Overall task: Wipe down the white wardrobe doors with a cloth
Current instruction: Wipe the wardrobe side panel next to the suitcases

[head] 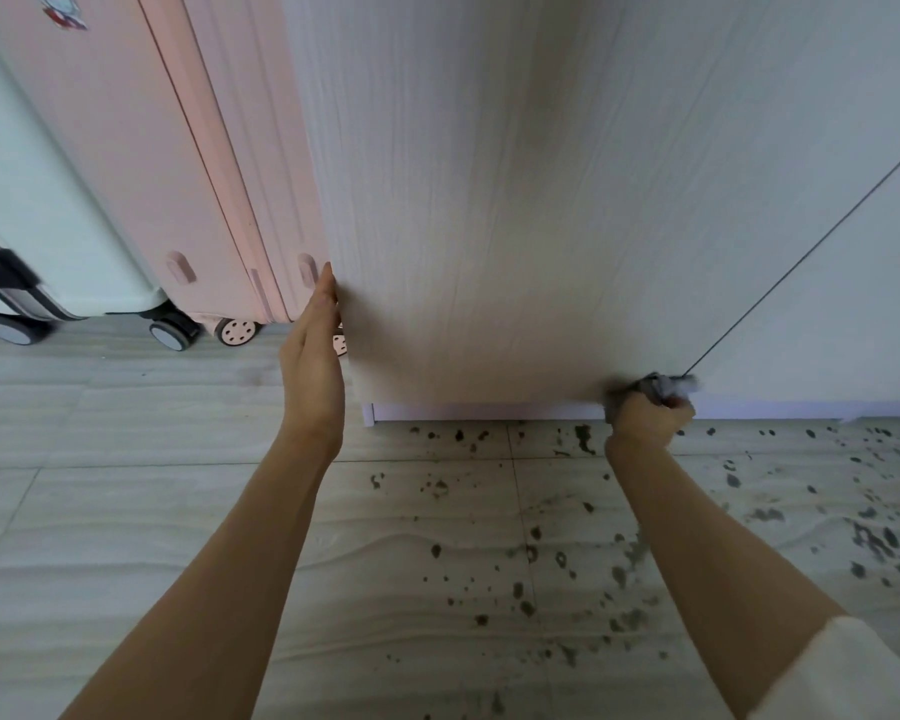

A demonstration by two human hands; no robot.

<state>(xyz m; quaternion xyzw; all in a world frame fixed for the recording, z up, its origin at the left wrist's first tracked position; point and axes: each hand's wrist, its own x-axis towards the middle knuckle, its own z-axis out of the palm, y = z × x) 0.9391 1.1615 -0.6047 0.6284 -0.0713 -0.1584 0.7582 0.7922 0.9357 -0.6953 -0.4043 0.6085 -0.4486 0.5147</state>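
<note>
Wiping the bottom edge of the white wardrobe door (489, 200), the right hand (648, 420) clenches a grey cloth (666, 387) at the door's five o'clock corner. The left hand (313, 366), fingers straight and together, steadies the door's free edge at eight o'clock. The neighbouring door (853, 278) likely comes next, calling for a shift toward three o'clock.

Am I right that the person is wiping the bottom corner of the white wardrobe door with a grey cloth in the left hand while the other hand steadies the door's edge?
Not quite: the head view shows the grey cloth gripped in the right hand, at the bottom corner of the white wardrobe door. The left hand, fingers straight, steadies the door's edge.
</note>
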